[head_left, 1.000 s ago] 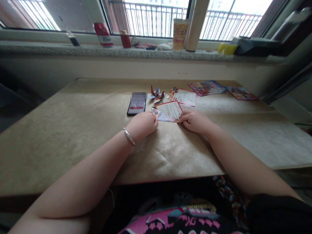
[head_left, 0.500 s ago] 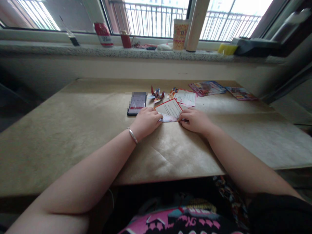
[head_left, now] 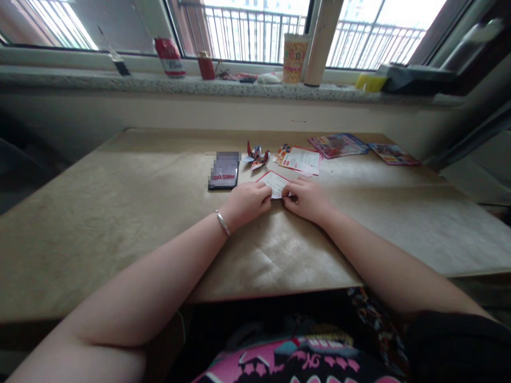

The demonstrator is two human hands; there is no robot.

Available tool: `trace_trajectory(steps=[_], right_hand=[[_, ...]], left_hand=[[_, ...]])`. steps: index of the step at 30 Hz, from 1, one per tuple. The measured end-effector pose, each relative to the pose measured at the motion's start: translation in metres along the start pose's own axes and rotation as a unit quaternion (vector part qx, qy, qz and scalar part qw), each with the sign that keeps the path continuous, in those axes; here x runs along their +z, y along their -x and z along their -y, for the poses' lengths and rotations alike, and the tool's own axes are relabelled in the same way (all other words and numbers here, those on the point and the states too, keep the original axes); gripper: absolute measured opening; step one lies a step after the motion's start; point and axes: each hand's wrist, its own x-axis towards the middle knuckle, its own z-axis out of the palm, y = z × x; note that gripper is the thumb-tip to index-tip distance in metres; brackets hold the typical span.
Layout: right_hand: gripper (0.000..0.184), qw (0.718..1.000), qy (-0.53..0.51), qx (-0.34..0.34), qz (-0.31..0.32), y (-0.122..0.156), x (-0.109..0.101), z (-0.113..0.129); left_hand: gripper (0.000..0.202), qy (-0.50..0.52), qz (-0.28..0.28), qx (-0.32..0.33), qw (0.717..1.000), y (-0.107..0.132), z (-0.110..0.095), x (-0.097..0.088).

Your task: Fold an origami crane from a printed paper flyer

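Note:
A white printed paper with a red border [head_left: 276, 183] lies folded on the brown paper-covered table [head_left: 139, 213]. My left hand [head_left: 247, 204], with a silver bracelet on its wrist, pinches the paper's near left edge with curled fingers. My right hand [head_left: 306, 198] presses and pinches the near right edge, its fingers closed close to the left hand's. A small folded paper figure [head_left: 256, 156] sits just beyond the paper. A dark phone [head_left: 224, 171] lies left of it.
More printed sheets [head_left: 302, 159] and colourful flyers [head_left: 337, 144], [head_left: 393, 153] lie at the back right of the table. The windowsill holds a red can [head_left: 169, 56], a patterned cup [head_left: 294, 57], a cardboard tube [head_left: 322, 40] and a yellow object [head_left: 371, 81].
Both hands have moved inward toward each other and slightly away from me. The paper between them has been folded smaller, with less of its face showing.

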Motion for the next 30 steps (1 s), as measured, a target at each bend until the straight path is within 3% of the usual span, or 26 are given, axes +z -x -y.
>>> trace_trajectory(steps=[15,22,30], right_hand=[[0.006,0.987,-0.161,-0.024,-0.004,0.000,0.007,0.003],[0.008,0.983,-0.181,-0.035,0.024,0.002,0.006,-0.004],[0.008,0.984,-0.175,-0.021,0.025,0.004,0.000,-0.015]], left_hand=[[0.008,0.193,-0.056,-0.007,0.979,0.001,-0.001,0.014],[0.008,0.185,-0.079,0.023,0.979,0.001,0.002,0.016],[0.009,0.184,-0.101,0.011,0.978,0.001,0.005,0.007]])
